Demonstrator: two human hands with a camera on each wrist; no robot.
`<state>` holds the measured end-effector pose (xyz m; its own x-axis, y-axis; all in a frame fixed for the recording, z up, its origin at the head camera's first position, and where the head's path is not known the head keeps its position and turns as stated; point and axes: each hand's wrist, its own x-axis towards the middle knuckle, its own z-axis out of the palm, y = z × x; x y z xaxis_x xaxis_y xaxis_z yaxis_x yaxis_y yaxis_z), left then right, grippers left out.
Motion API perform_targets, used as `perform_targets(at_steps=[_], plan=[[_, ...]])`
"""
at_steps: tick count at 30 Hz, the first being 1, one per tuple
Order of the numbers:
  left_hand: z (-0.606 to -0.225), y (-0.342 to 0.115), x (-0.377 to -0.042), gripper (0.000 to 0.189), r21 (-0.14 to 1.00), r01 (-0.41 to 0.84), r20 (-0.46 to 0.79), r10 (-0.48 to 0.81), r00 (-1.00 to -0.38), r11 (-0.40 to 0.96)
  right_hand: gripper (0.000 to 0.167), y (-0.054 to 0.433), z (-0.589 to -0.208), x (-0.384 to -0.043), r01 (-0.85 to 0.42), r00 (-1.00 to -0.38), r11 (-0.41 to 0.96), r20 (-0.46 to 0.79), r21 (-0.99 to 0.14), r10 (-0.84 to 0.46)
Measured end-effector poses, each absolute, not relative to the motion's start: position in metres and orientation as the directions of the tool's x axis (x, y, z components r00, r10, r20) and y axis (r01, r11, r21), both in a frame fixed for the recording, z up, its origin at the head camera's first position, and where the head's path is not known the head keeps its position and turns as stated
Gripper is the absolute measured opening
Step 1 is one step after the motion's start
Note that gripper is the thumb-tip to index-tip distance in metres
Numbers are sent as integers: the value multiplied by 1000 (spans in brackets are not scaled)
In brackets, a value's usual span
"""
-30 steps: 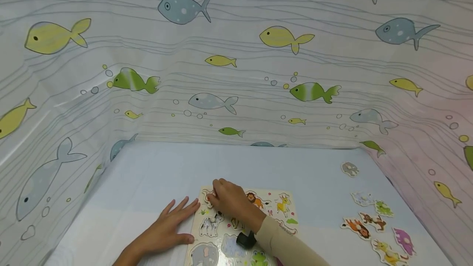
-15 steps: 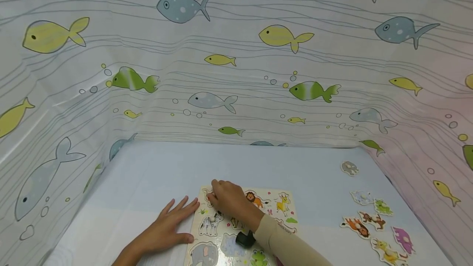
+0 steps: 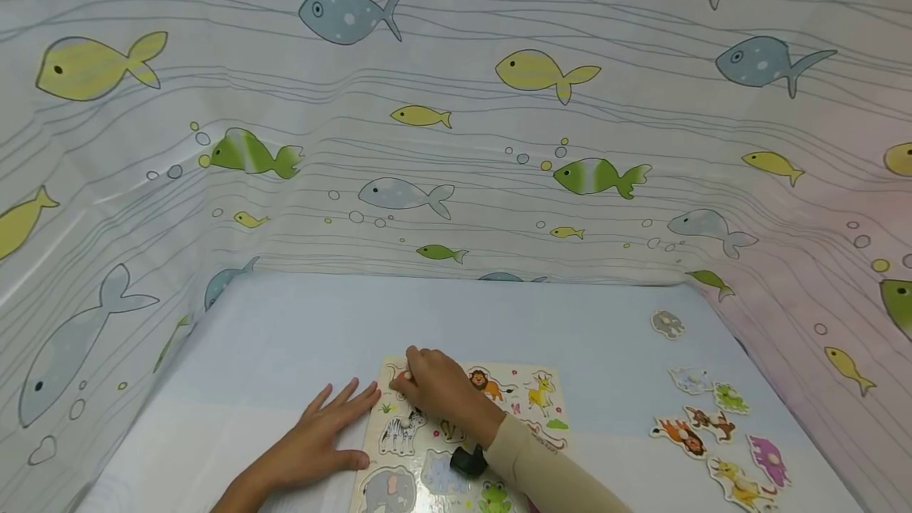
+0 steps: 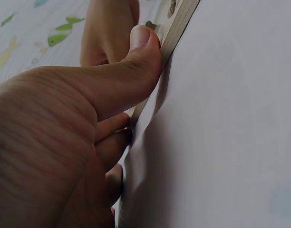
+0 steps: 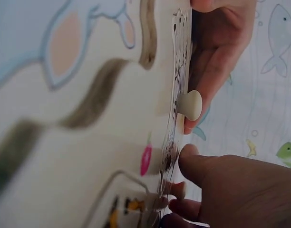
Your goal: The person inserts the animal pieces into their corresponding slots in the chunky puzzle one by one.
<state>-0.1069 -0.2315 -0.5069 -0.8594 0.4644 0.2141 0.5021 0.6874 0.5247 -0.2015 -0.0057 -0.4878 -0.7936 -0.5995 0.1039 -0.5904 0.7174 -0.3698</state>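
A wooden animal puzzle board [image 3: 463,368] lies flat on the table. My right hand [image 3: 442,386] reaches over its far left corner, thumb and fingers pinching the small knob of a puzzle piece [image 5: 176,190]; the hand hides most of this piece, so I cannot tell which animal it is. Just nearer sits the zebra piece [image 3: 400,432] in the board, its white knob [image 5: 190,105] standing up. My left hand [image 3: 313,438] lies along the board's left side with fingers spread. In the left wrist view its thumb [image 4: 143,61] presses against the board's edge.
Several loose animal pieces lie at the right, among them a grey elephant [image 3: 667,324], a green frog [image 3: 731,397], a purple hippo [image 3: 768,459] and a yellow giraffe-like animal [image 3: 739,485]. A fish-patterned sheet [image 3: 442,157] walls the table on its far and side edges.
The head view has shifted slightly. Both hands keep nearly the same place, with the right hand still at the far left corner of the board.
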Motion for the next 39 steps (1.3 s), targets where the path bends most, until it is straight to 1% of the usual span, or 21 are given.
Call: perform_targets(at_steps=[3,5,8,11,13,18,22,25,28,31,35,39], plan=[[-509,-232,-108,84,518,512,225,468,-854,685,31,-4,-486,-203,-572,-801,719,80,-395,-593],[-509,-231,-109,85,518,513,225,470,-854,684,31,-3,-483,-204,-533,-816,717,47,-449,-577],[-509,-230,-109,85,520,511,223,469,-855,684,36,3,-474,-205,-448,-838,692,-2,-566,-545],[-507,-230,-110,86,519,504,215,465,-859,690,40,16,-460,-205,-401,-845,628,6,-667,-534],[-507,-230,-111,87,522,496,208,461,-863,693,37,30,-449,-206,-398,-845,581,37,-709,-533],[-507,-231,-112,87,504,501,223,455,-862,703,27,71,-429,-210,-411,-853,520,115,-749,-509],[-508,-232,-113,86,490,517,253,453,-855,702,26,107,-421,-213,-399,-877,541,135,-740,-461],[-510,-232,-114,86,494,529,270,457,-848,690,27,136,-420,-218,-358,-907,577,128,-734,-401],[-511,-230,-115,86,491,540,281,463,-841,683,29,169,-424,-225,-287,-942,600,105,-747,-320],[-512,-229,-115,86,506,530,258,467,-846,681,33,205,-432,-230,-190,-971,592,60,-783,-232],[-514,-229,-112,89,560,491,203,464,-862,667,42,250,-439,-236,-73,-990,506,2,-859,-139],[-516,-231,-110,89,582,490,201,469,-860,649,51,285,-443,-243,-52,-996,407,20,-912,-82]])
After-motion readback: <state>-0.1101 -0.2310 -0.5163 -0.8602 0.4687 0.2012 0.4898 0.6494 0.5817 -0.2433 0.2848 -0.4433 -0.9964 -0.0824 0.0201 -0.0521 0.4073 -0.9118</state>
